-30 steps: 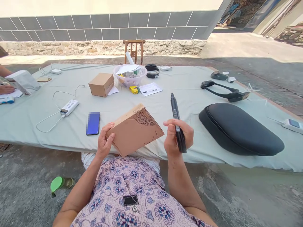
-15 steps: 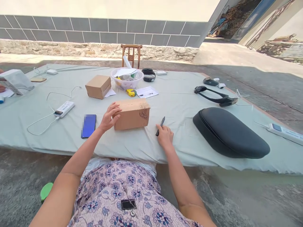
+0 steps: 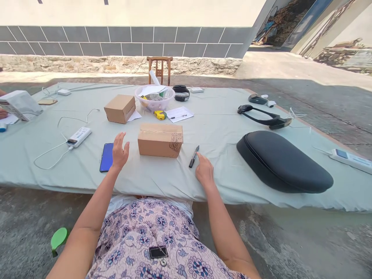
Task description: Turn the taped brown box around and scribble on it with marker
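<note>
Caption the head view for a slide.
Right hand beside a black marker, left hand raised open near a cardboard box on pale green cloth.

Right hand [image 3: 205,170] beside black marker [image 3: 194,156]; left hand [image 3: 119,152] open near cardboard box [image 3: 160,140].

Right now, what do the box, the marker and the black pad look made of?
The box looks like corrugated cardboard: matte brown, with a seam along its top. The marker seems moulded plastic, black with a slight sheen. The pad looks like smooth black vinyl or leatherette, with a raised edge seam.
</note>
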Motion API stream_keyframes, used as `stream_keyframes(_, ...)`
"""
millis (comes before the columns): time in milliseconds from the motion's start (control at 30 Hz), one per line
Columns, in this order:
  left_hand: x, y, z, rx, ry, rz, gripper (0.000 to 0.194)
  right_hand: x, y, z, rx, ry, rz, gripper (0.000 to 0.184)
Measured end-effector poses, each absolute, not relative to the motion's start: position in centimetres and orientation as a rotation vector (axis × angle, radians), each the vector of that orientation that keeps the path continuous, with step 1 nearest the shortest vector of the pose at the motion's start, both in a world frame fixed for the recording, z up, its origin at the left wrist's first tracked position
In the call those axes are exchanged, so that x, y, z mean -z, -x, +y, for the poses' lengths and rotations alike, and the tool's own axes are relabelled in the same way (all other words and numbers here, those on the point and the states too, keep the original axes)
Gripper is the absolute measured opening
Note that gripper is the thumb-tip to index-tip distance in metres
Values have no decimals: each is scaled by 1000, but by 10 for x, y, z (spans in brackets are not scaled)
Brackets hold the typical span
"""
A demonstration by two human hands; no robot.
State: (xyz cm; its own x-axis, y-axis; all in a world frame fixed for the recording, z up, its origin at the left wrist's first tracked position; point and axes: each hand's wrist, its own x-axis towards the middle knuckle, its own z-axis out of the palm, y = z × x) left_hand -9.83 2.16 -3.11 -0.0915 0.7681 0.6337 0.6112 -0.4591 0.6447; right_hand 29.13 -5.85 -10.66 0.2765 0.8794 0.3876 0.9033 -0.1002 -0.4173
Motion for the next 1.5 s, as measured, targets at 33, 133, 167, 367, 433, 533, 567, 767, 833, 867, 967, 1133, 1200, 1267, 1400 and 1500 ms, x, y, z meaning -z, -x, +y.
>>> stream_keyframes(33, 32, 109, 16, -1526, -1884, 1826, 50, 110, -294, -59, 58, 1937, -1573, 60)
stream_keyframes(133, 33, 141, -1, -1056, -1466, 2501, 53, 117, -299, -60, 72, 1886, -1495, 57)
stream_keyframes(167, 33, 149, -6, -977, -1409, 2558, 52, 118, -300, -61, 73, 1872, -1469, 55)
stream_keyframes(367, 29, 160, -10, -714, -1459, 2478, 40, 122, -292, -61, 54, 1799, -1384, 47)
stream_keyframes(433, 26, 155, -5, -680, -1461, 2433, 39, 120, -292, -62, 41, 1773, -1370, 45)
stream_keyframes(533, 22, 148, 1, -653, -1455, 2358, 36, 118, -292, -64, 20, 1747, -1322, 44)
stream_keyframes(567, 21, 146, 1, -646, -1457, 2328, 35, 117, -293, -65, 14, 1742, -1299, 44)
stream_keyframes(767, 24, 131, -2, -646, -1448, 2215, 28, 113, -294, -68, -37, 1722, -1160, 44)
stream_keyframes(833, 27, 129, -3, -665, -1434, 2176, 24, 113, -294, -69, -61, 1718, -1125, 44)
stream_keyframes(867, 28, 129, -3, -676, -1428, 2149, 23, 112, -294, -69, -72, 1715, -1110, 45)
stream_keyframes(967, 31, 131, -4, -715, -1409, 2050, 23, 111, -294, -71, -101, 1704, -1068, 45)
stream_keyframes(1133, 32, 132, -6, -789, -1355, 1922, 20, 108, -292, -72, -132, 1685, -1016, 44)
stream_keyframes(1200, 31, 132, -8, -823, -1324, 1887, 17, 107, -292, -73, -134, 1674, -1000, 44)
stream_keyframes(1267, 29, 133, -12, -869, -1279, 1853, 16, 105, -291, -74, -132, 1662, -987, 44)
stream_keyframes(1400, 24, 137, -24, -996, -1159, 1746, 21, 99, -289, -78, -95, 1602, -928, 42)
stream_keyframes(1500, 15, 136, -38, -1109, -1091, 1634, 28, 95, -284, -84, -62, 1556, -887, 38)
